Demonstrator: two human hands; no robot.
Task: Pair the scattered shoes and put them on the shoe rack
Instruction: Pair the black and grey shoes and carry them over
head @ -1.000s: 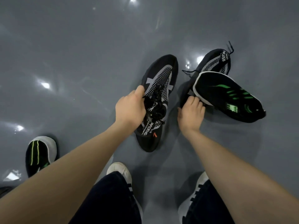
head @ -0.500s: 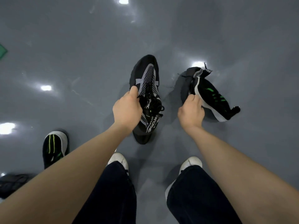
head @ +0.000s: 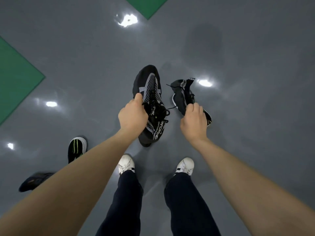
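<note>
My left hand [head: 132, 116] grips a black and grey knit sneaker [head: 148, 92] by its side, toe pointing away, held above the floor. My right hand [head: 193, 122] grips a second black and grey sneaker [head: 182, 96] turned on its side, with a white sole edge and a bit of green showing beside my fingers. On the floor at the left lies a black shoe with green stripes and a white toe [head: 77, 149]. Another dark shoe [head: 35, 181] lies further left, partly hidden behind my left forearm. No shoe rack is in view.
The floor [head: 247, 116] is glossy grey with light reflections. Green painted patches lie at the left edge [head: 15, 79] and at the top [head: 146, 5]. My own white sneakers [head: 126, 164] and dark trousers stand below the hands.
Both hands have lifted their shoes off the floor as I stood up. The right-hand shoe has turned onto its side, hiding most of its green-marked sole. The view now shows green floor patches.
</note>
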